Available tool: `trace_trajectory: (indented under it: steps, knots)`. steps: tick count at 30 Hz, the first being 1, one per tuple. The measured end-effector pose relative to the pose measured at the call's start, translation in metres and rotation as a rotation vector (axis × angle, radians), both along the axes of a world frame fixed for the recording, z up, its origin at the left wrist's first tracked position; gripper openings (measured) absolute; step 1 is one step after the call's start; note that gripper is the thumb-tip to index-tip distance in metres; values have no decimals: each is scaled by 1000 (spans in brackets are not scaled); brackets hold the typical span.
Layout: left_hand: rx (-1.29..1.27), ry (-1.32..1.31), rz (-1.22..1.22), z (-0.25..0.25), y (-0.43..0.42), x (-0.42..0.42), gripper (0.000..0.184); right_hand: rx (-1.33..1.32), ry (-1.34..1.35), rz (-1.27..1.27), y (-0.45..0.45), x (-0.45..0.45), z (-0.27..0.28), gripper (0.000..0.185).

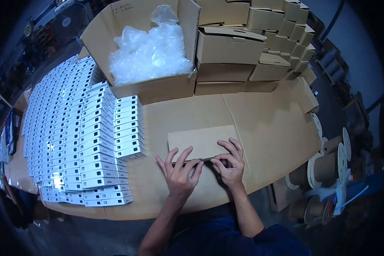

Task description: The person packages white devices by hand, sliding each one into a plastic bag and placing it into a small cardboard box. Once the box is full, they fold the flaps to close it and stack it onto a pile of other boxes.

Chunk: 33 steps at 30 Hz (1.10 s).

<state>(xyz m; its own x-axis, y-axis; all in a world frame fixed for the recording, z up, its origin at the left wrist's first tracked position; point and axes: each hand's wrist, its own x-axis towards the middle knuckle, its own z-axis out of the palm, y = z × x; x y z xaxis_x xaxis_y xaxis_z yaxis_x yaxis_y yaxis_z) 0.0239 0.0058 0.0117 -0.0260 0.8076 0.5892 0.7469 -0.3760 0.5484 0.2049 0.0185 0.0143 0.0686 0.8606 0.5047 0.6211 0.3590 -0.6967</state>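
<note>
A plain brown cardboard box (199, 140) lies on the table in front of me, its broad top face up. At its near edge, my left hand (180, 176) pinches with thumb and forefinger while the other fingers fan out over the edge. Close beside it, my right hand (231, 167) grips the same edge between thumb and curled fingers. The thumbs almost meet around a narrow dark gap or slot along that edge; what is inside it is hidden.
Rows of small white boxes (99, 141) are stacked on the left. Behind stands an open carton (158, 90) of clear plastic bags (151, 53). Brown boxes (230, 47) are piled at the back right. Cable reels (328, 166) stand beyond the right table edge.
</note>
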Motion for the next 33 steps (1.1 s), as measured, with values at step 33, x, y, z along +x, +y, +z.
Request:
trace_trajectory:
  steps: [33]
  knots:
    - [-5, -196, -138, -1, 25, -8, 57, -2, 111, 34, 22, 29, -5, 79]
